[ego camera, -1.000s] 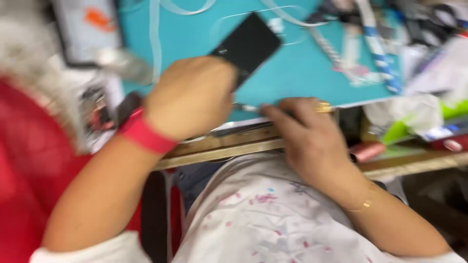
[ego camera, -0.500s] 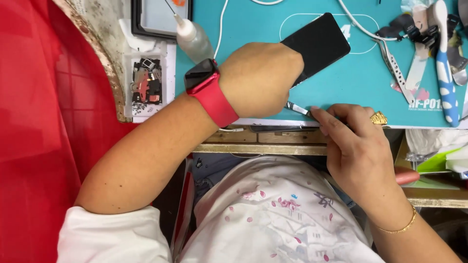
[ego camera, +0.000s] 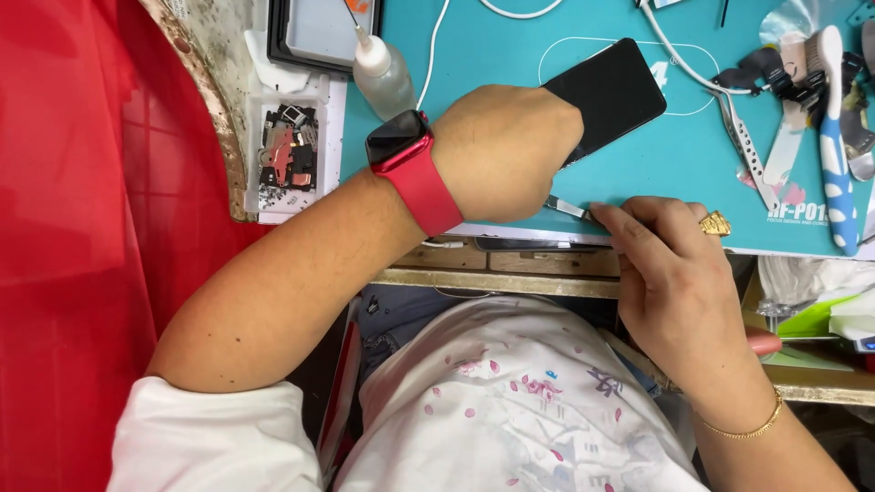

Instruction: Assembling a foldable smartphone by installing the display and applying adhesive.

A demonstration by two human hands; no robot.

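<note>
My left hand (ego camera: 510,150), with a red smartwatch (ego camera: 406,150) on the wrist, is closed over the near end of a black smartphone (ego camera: 609,91) that lies tilted on a teal work mat (ego camera: 674,173). My right hand (ego camera: 679,273), wearing a gold ring and a gold bracelet, pinches a thin metal tool (ego camera: 567,208) whose tip points under my left hand at the phone's lower edge. The phone's near end is hidden by my left hand.
A small squeeze bottle (ego camera: 383,73) stands left of the phone. A white tray of small parts (ego camera: 287,150) lies at the mat's left. Tweezers (ego camera: 743,146), brushes (ego camera: 834,137) and a white cable (ego camera: 437,36) lie on the mat. Red cloth (ego camera: 82,255) hangs at the left.
The view has steadied and shifted, so the bench now sits more squarely in view. Both hands stay on the phone and tool at the mat's near edge.
</note>
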